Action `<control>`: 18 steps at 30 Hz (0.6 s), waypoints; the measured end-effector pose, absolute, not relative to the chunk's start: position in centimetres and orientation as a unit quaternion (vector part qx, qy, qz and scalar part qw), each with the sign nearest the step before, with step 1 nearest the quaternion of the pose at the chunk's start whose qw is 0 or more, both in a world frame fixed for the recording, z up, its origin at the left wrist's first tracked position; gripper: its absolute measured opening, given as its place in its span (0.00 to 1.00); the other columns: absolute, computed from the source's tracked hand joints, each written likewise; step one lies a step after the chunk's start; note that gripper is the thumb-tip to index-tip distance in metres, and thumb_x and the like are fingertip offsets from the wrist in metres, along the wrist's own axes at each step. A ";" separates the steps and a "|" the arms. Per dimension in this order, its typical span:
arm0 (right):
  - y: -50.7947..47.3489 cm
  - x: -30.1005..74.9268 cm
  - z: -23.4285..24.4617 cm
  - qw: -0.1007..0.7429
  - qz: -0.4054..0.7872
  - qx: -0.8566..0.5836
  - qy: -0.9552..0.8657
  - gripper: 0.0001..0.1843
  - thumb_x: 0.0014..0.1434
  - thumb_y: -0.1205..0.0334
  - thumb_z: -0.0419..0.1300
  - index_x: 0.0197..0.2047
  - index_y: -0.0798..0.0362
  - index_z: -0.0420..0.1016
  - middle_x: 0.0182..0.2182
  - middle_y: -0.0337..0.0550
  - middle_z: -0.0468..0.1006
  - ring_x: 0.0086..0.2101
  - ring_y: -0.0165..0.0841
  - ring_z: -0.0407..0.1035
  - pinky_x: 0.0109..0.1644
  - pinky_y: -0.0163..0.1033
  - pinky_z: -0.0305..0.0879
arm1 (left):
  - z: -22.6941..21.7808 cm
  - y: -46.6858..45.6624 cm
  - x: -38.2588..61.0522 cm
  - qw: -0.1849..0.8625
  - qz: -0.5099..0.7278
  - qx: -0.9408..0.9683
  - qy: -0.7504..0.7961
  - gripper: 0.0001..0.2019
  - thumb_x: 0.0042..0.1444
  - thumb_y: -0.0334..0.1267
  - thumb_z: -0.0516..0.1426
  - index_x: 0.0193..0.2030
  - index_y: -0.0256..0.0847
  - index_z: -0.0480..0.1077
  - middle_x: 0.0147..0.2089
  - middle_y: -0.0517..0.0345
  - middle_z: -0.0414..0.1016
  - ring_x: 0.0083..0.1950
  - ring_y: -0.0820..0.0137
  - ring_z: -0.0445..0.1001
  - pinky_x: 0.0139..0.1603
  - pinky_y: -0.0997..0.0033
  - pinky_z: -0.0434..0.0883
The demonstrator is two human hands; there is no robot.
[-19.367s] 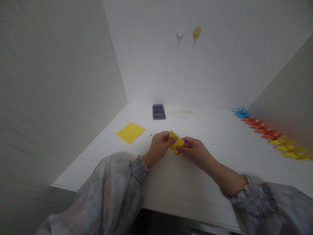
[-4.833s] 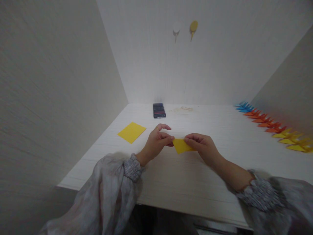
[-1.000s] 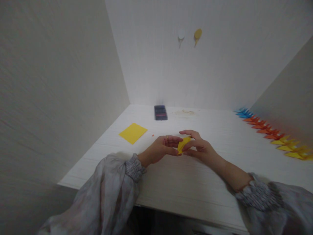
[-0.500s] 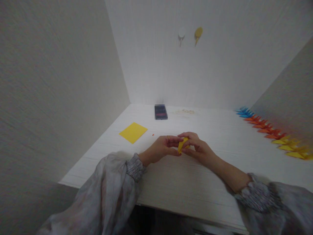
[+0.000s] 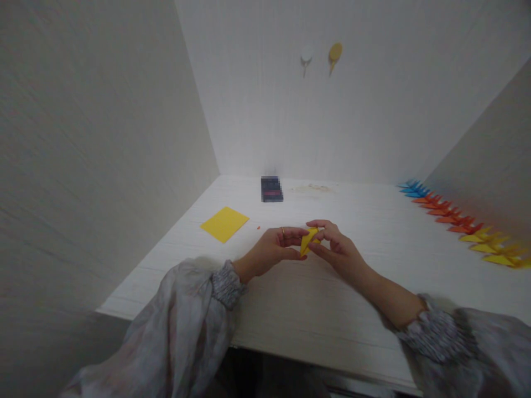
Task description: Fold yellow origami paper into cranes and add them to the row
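Between my two hands is a small piece of folded yellow paper (image 5: 306, 244), held a little above the white table. My left hand (image 5: 277, 247) grips its left side with the thumb below and the fingers above; a ring shows on one finger. My right hand (image 5: 334, 247) pinches the right side, its thumb and fingertips on the folds and partly covering them. To the left of my hands lies a flat square of yellow paper (image 5: 224, 224).
Folded paper cranes (image 5: 452, 216) stand in a row along the right side, blue, then orange-red, then yellow. A dark blurred object (image 5: 271, 189) lies at the back. A tiny orange scrap (image 5: 258, 227) is near the yellow square. Two hooks (image 5: 335, 52) are on the back wall.
The folded yellow paper has turned slightly, so more of its face shows between my hands. My right-hand fingers have shifted on it. The other things lie as before.
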State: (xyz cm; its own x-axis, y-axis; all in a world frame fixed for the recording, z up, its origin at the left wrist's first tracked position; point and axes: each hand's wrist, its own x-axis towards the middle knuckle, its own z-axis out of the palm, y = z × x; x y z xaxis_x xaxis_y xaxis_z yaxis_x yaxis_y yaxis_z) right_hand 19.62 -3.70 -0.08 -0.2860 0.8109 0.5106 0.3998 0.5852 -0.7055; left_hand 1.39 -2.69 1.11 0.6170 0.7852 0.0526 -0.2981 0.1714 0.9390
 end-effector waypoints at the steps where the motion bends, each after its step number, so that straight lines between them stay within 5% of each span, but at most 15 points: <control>1: -3.7 19.6 -0.1 0.449 0.226 -0.395 -0.769 0.05 0.53 0.61 0.57 0.27 0.50 0.68 0.45 0.44 0.67 0.48 0.38 0.60 0.52 0.50 0.55 | 1.1 -2.7 1.4 0.728 0.370 0.527 0.233 0.22 0.36 0.24 0.62 0.43 0.36 0.69 0.44 0.51 0.73 0.48 0.64 0.70 0.45 0.61 0.69; 18: -3.7 19.1 -0.2 0.453 0.180 -0.390 -0.781 0.04 0.51 0.63 0.58 0.26 0.50 0.67 0.41 0.44 0.69 0.44 0.37 0.63 0.49 0.49 0.58 | 0.9 -2.7 1.4 0.716 0.373 0.532 0.256 0.22 0.36 0.27 0.63 0.42 0.36 0.69 0.42 0.51 0.74 0.43 0.68 0.71 0.44 0.65 0.68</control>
